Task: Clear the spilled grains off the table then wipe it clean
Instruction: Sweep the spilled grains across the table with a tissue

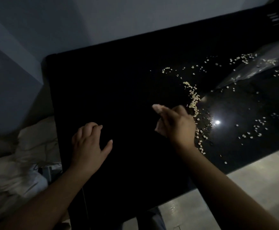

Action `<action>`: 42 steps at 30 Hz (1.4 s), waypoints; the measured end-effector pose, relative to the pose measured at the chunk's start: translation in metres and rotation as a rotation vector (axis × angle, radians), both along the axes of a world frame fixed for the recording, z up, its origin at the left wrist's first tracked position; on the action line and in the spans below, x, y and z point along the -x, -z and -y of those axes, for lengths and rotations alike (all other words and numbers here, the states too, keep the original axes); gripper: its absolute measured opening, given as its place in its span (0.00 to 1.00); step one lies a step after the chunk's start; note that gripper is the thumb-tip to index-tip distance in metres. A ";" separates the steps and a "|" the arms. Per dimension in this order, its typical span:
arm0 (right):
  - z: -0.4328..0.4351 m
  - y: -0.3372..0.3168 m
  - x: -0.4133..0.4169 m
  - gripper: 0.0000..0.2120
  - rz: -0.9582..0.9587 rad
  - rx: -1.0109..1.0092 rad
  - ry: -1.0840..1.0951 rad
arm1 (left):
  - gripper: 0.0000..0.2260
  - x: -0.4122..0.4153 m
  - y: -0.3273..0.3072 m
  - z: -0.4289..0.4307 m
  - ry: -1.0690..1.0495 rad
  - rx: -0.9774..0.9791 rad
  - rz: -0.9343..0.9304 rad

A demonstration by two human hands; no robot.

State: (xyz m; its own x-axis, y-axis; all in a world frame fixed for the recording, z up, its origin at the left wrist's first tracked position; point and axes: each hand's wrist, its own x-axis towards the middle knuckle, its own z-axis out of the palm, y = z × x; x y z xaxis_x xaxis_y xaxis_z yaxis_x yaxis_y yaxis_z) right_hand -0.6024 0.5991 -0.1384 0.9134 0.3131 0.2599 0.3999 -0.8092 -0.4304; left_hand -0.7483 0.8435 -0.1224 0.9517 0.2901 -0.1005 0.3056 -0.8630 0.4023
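Pale grains (194,98) lie scattered over the right half of a glossy black table (118,80), thickest in a curved line just right of my right hand. My right hand (175,123) is on edge on the table with its fingers loosely bent, its far side against that line of grains; it holds nothing that I can see. My left hand (89,145) rests on the bare left part of the table, fingers curled under and thumb spread, and holds nothing.
A clear plastic bag (258,67) lies on the table at the far right among the grains. A lamp's reflection (217,122) shines on the tabletop. Crumpled pale cloth (19,163) lies left of the table. Light floor tiles (251,180) show below the near edge.
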 end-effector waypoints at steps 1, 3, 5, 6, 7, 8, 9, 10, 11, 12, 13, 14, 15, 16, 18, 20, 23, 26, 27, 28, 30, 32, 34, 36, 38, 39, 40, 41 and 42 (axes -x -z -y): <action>-0.003 0.007 0.003 0.10 0.012 0.009 -0.009 | 0.32 0.000 -0.002 0.000 0.004 0.020 -0.007; -0.003 0.015 0.000 0.08 0.054 0.045 -0.033 | 0.30 0.000 -0.004 0.001 0.016 0.064 0.017; 0.008 0.016 -0.014 0.11 0.086 0.126 -0.070 | 0.27 -0.001 -0.006 0.004 0.043 0.102 0.067; 0.018 0.014 -0.024 0.14 0.075 0.148 -0.055 | 0.26 -0.001 -0.008 0.008 0.055 0.126 0.082; 0.030 0.011 -0.034 0.17 0.047 0.150 -0.013 | 0.26 -0.002 -0.010 0.012 0.067 0.150 0.087; 0.041 0.007 -0.044 0.20 0.007 0.149 0.051 | 0.26 -0.002 -0.012 0.018 0.077 0.169 0.091; 0.051 0.003 -0.053 0.21 -0.029 0.137 0.120 | 0.27 -0.002 -0.013 0.023 0.087 0.178 0.094; 0.057 -0.002 -0.057 0.19 -0.051 0.095 0.184 | 0.27 -0.002 -0.015 0.030 0.096 0.177 0.089; 0.059 -0.006 -0.056 0.15 -0.048 0.034 0.222 | 0.28 -0.003 -0.017 0.037 0.101 0.167 0.077; 0.058 -0.010 -0.049 0.13 -0.023 -0.019 0.230 | 0.27 -0.003 -0.018 0.043 0.105 0.153 0.061; 0.056 -0.014 -0.037 0.12 0.001 -0.060 0.213 | 0.27 -0.004 -0.020 0.049 0.113 0.142 0.049; 0.054 -0.017 -0.019 0.12 0.016 -0.084 0.184 | 0.26 -0.004 -0.021 0.054 0.130 0.136 0.044; 0.052 -0.019 0.001 0.11 0.020 -0.099 0.156 | 0.26 -0.004 -0.022 0.058 0.154 0.131 0.040; 0.050 -0.019 0.024 0.11 0.012 -0.101 0.138 | 0.26 -0.004 -0.021 0.062 0.178 0.124 0.030; 0.045 -0.013 0.069 0.13 -0.030 -0.068 0.124 | 0.22 -0.004 -0.019 0.066 0.217 0.088 0.000; 0.040 -0.003 0.103 0.15 -0.057 0.015 0.114 | 0.20 -0.003 -0.016 0.068 0.227 0.041 -0.028; 0.038 0.014 0.116 0.14 0.010 0.079 0.086 | 0.22 0.000 -0.012 0.069 0.262 -0.035 -0.064; 0.052 0.019 0.095 0.13 0.067 0.085 0.039 | 0.25 0.001 -0.011 0.067 0.301 -0.092 -0.074; 0.060 0.019 0.083 0.11 0.064 0.089 0.042 | 0.27 0.001 -0.012 0.067 0.307 -0.100 -0.080; 0.069 0.018 0.069 0.10 0.055 0.100 0.066 | 0.29 0.002 -0.012 0.067 0.312 -0.106 -0.084; 0.087 0.013 0.040 0.10 0.037 0.123 0.141 | 0.29 0.002 -0.013 0.067 0.315 -0.120 -0.086; 0.103 0.004 0.015 0.13 0.019 0.108 0.196 | 0.27 0.001 -0.013 0.069 0.291 -0.112 -0.086; 0.112 -0.008 0.010 0.17 0.034 0.070 0.216 | 0.26 0.000 -0.014 0.071 0.269 -0.096 -0.091; 0.111 -0.021 0.026 0.14 0.069 0.029 0.203 | 0.26 0.000 -0.015 0.074 0.262 -0.095 -0.099; 0.102 -0.026 0.062 0.12 0.066 0.022 0.151 | 0.26 0.001 -0.015 0.075 0.258 -0.097 -0.110; 0.098 -0.023 0.081 0.12 0.053 0.036 0.114 | 0.26 0.000 -0.015 0.075 0.257 -0.096 -0.113; 0.095 -0.017 0.099 0.13 0.034 0.055 0.074 | 0.26 0.000 -0.015 0.075 0.257 -0.095 -0.115; 0.095 -0.008 0.112 0.13 0.020 0.075 0.048 | 0.26 -0.001 -0.015 0.075 0.258 -0.097 -0.119; 0.097 0.000 0.120 0.12 0.010 0.089 0.040 | 0.27 -0.001 -0.015 0.075 0.259 -0.100 -0.126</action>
State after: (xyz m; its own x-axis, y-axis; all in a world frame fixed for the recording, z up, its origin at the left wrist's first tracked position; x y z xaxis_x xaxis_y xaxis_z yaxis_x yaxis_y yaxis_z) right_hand -0.7220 0.5024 -0.1380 0.9232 0.2987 0.2418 0.3703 -0.8597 -0.3518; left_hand -0.7470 0.7685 -0.1072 0.9771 0.0539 -0.2059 0.1125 -0.9521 0.2843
